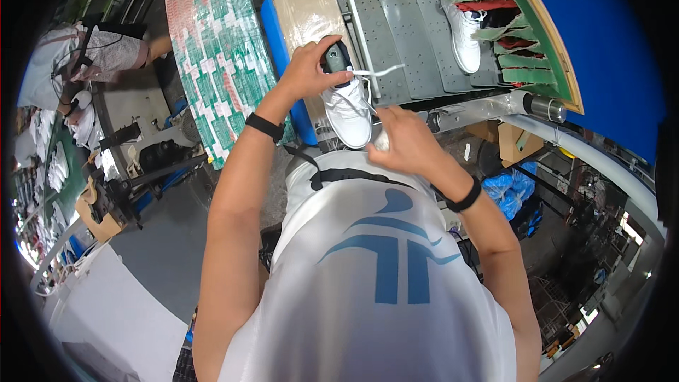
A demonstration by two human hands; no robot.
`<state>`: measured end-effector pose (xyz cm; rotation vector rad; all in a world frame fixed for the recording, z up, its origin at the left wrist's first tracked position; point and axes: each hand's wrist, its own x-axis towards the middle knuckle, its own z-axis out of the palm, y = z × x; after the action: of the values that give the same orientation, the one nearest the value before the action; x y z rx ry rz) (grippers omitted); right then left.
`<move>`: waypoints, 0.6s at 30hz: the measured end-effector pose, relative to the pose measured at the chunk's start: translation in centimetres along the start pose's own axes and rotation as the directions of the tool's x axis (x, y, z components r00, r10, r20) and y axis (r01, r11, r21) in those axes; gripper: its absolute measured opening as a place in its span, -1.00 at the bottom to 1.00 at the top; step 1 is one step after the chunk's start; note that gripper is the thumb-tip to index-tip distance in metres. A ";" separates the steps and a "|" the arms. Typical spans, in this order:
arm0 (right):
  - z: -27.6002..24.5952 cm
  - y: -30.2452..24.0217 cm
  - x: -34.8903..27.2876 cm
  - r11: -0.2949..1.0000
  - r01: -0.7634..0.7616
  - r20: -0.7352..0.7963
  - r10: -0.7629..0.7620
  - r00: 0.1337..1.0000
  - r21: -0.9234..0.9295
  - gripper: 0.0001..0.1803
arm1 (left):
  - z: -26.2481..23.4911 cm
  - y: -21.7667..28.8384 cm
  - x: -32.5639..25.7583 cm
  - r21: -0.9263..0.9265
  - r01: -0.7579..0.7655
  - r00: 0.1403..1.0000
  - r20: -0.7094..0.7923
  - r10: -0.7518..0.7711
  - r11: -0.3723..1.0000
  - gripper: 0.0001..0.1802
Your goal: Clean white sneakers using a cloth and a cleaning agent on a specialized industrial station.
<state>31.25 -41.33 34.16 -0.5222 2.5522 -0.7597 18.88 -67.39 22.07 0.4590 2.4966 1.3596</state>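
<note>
At our far left, a co-worker in grey shorts stands near some white items, which are too small and blurred for us to make out. Next to them we see a long board covered in green, white and reddish patches, then a narrow tan worktop with a blue edge. Over this worktop is our left hand, a black band at its wrist; its grip is closed round the heel end of a white shoe, thumb and forefinger about the dark insert in the opening. The shoe's toe points towards us, and a loose white lace trails off to the right. Our right hand is at the shoe's right side by the toe, fingers bent; we cannot tell whether its grip has hold of anything. Farther right, a second white shoe lies on grey perforated slats, beside ragged green strips and a large blue panel.
</note>
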 end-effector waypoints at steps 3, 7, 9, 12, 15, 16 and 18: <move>1.6 -0.1 2.8 0.995 0.103 -0.087 -0.103 0.991 0.000 -0.37 | -0.2 0.1 0.2 -0.039 0.018 0.999 0.048 -0.016 0.999 0.06; 3.5 -0.2 4.0 0.988 0.148 -0.066 -0.151 0.986 -0.045 -0.35 | -0.3 0.3 0.3 0.017 0.024 0.998 0.051 -0.025 1.000 0.05; 4.0 -0.4 4.1 0.987 0.140 -0.062 -0.144 0.988 -0.073 -0.38 | 0.0 0.7 0.2 0.037 0.023 0.999 0.047 -0.025 0.999 0.03; 4.7 -1.2 4.5 0.992 0.091 -0.118 -0.101 0.988 -0.086 -0.42 | 0.7 0.4 0.2 0.104 -0.002 1.000 -0.017 0.004 0.995 0.02; 5.5 -1.7 4.7 0.997 0.051 -0.064 -0.055 0.996 -0.056 -0.41 | 1.2 0.1 0.1 0.165 -0.059 0.995 -0.074 0.072 0.984 0.00; 5.3 -1.8 4.8 0.999 0.041 -0.067 -0.042 0.997 -0.004 -0.40 | 1.0 -0.1 0.2 0.140 -0.035 0.998 -0.047 0.042 0.989 -0.01; 4.5 -1.8 4.1 0.999 0.030 -0.072 -0.027 0.997 0.045 -0.40 | 0.7 -0.4 0.4 0.089 -0.042 0.998 -0.038 0.046 0.995 -0.01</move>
<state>30.38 -46.55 30.65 -0.5260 2.5908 -0.8602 18.70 -66.93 21.37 0.5132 2.6018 1.2909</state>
